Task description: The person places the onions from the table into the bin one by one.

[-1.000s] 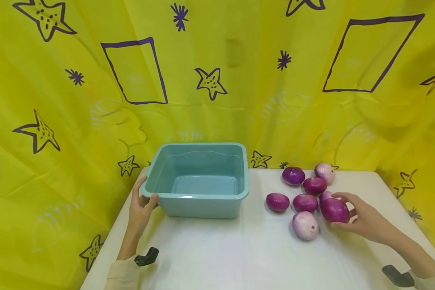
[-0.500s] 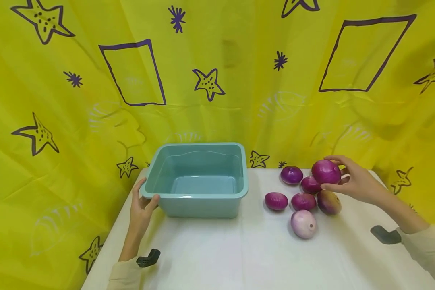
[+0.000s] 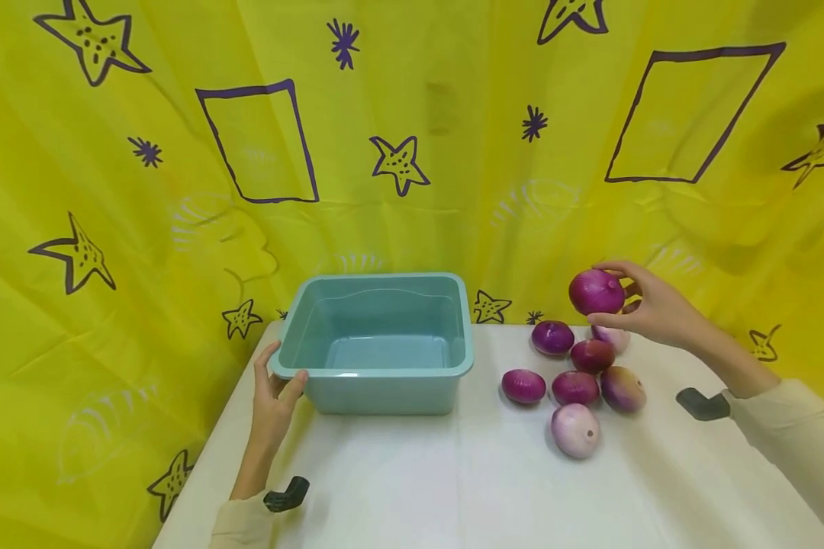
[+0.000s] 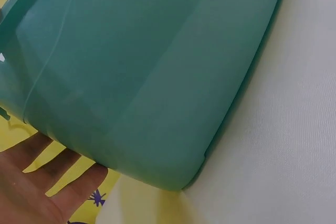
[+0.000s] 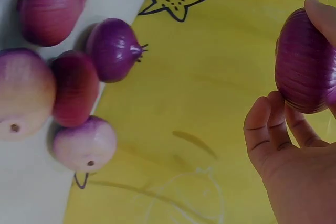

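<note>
My right hand [image 3: 648,305] holds a dark purple onion [image 3: 596,292] in the air, thumb and fingers around it, above the back right of the table. In the right wrist view, the same onion [image 5: 305,61] sits at the right edge with fingers under it. Below lie several more onions: a purple one [image 3: 552,338], a red one [image 3: 593,356], a yellowish-purple one [image 3: 622,389] and a pale one [image 3: 575,431]. My left hand [image 3: 272,404] grips the near left corner of a teal plastic basin [image 3: 384,393], thumb at the front rim. In the left wrist view, fingers [image 4: 79,190] touch the basin's side.
The white-covered table [image 3: 412,488] carries everything. A yellow curtain [image 3: 453,229] with drawn stars hangs close behind the basin and onions, and along both sides. Two more onions, a magenta one [image 3: 523,386] and another [image 3: 575,389], lie nearest the basin.
My right hand has lifted the purple onion up and leftward from the right of the pile, uncovering the yellowish-purple onion. The left hand and basin have stayed put.
</note>
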